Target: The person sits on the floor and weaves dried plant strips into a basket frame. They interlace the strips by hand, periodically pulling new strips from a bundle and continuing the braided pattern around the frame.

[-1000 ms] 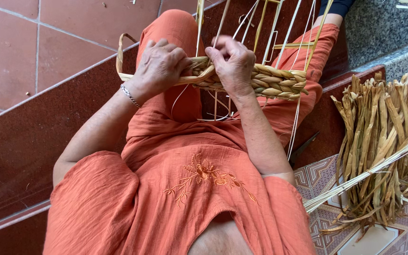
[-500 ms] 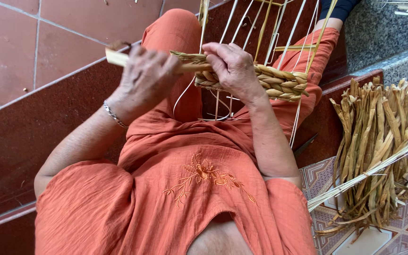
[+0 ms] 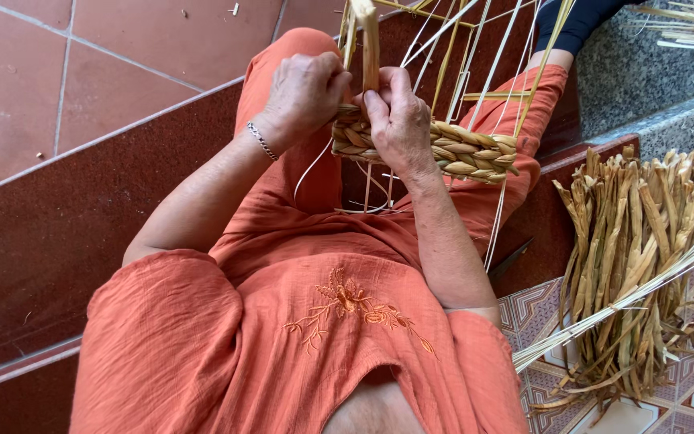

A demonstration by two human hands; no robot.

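Strand [image 3: 369,44] now upright between hands

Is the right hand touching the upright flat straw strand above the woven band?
Touching. The head view shows the right hand with fingertips pressed against the base of the upright flat straw strand, just above the woven straw band.

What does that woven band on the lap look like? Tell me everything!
The woven band is a strip of thick, tan, dried plant strands plaited in rows around thin pale upright sticks. It lies across the orange-clad lap. The left hand and right hand grip its left end, where one loose strand points up.
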